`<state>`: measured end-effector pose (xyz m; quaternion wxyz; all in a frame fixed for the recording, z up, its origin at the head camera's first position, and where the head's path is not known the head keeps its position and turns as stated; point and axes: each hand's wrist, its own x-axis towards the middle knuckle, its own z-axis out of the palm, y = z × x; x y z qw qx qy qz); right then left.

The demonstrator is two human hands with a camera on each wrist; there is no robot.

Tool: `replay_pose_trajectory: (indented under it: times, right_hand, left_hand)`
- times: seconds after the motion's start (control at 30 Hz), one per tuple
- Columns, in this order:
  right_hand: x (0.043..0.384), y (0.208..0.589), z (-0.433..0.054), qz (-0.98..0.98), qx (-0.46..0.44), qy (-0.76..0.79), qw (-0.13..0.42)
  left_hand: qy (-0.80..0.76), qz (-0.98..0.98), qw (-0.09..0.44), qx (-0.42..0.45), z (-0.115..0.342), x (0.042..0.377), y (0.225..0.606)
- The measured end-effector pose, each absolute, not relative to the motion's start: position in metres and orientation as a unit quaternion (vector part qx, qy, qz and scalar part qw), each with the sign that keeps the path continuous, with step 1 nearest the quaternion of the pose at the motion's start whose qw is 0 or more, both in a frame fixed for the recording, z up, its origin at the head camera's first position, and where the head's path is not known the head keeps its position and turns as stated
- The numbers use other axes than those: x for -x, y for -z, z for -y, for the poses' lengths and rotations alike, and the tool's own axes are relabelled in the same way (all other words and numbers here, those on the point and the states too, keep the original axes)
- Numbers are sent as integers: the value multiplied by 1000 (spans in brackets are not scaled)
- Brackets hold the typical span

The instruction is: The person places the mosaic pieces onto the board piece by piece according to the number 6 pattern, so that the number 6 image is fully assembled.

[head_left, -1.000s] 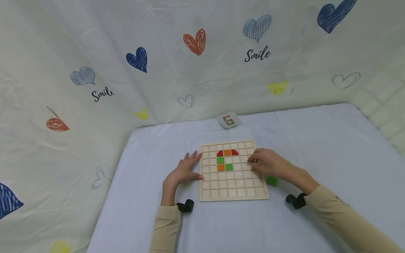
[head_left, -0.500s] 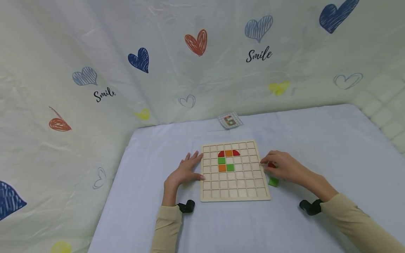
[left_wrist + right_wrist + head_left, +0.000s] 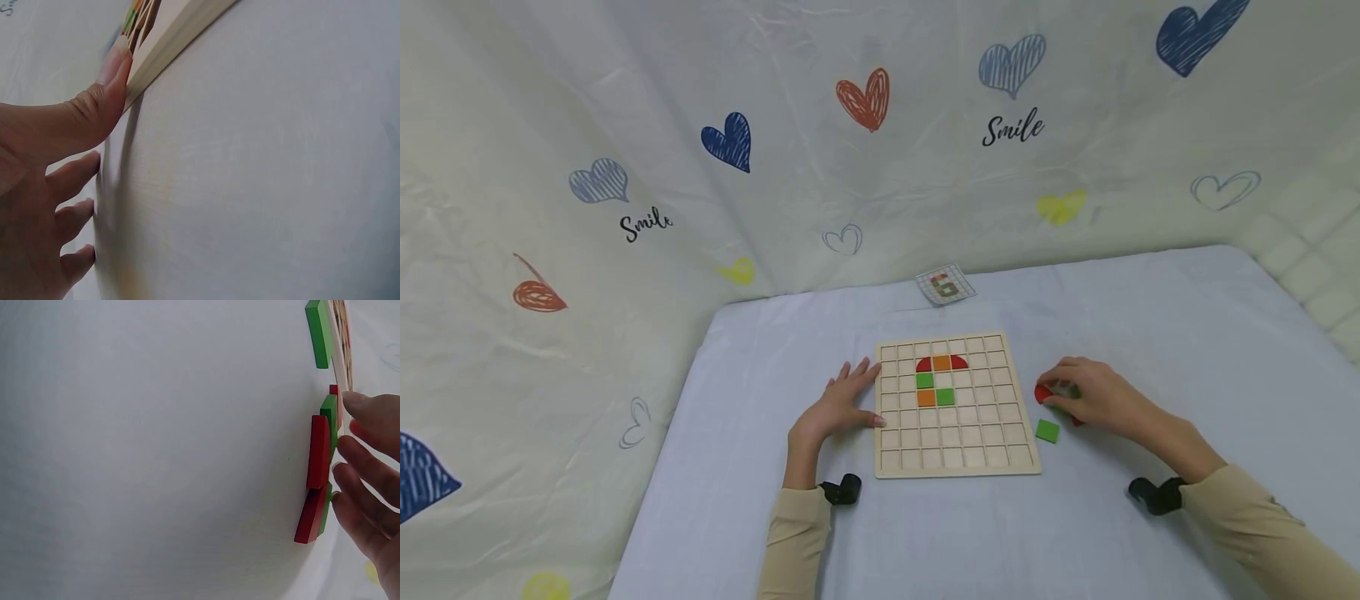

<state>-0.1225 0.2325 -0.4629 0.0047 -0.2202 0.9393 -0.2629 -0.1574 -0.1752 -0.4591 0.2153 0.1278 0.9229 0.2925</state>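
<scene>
My left hand lies at the left edge of a wooden grid board, fingers spread, its thumb touching the rim. Set in the grid are red quarter-round, orange and green pieces. My right hand is over loose pieces right of the board. A red piece shows at its thumb and index fingertips; whether they pinch it I cannot tell. Several red and green pieces, among them a red piece, lie beneath that hand, partly hidden from the head view. A green square lies beside the board.
A pattern card lies at the back of the white-covered table. Behind stands a pale curtain printed with hearts. A black wrist camera sits on the right wrist, another wrist camera on the left.
My right hand has moved right, from over the board's right edge to the loose pieces, uncovering the green square. The left hand and the pieces in the grid stay as they were.
</scene>
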Motion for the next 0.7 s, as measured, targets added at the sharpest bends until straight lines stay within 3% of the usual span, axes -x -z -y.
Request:
replay_pose_trajectory:
  times: [0.33,0.7]
  right_hand:
    - [129,460,-228,-948,204,241,44]
    - [134,460,-223,-939,186,284,49]
  left_hand:
    - [-296,-922,214,-127,176,158,461]
    - [-296,-922,214,-128,176,158,462]
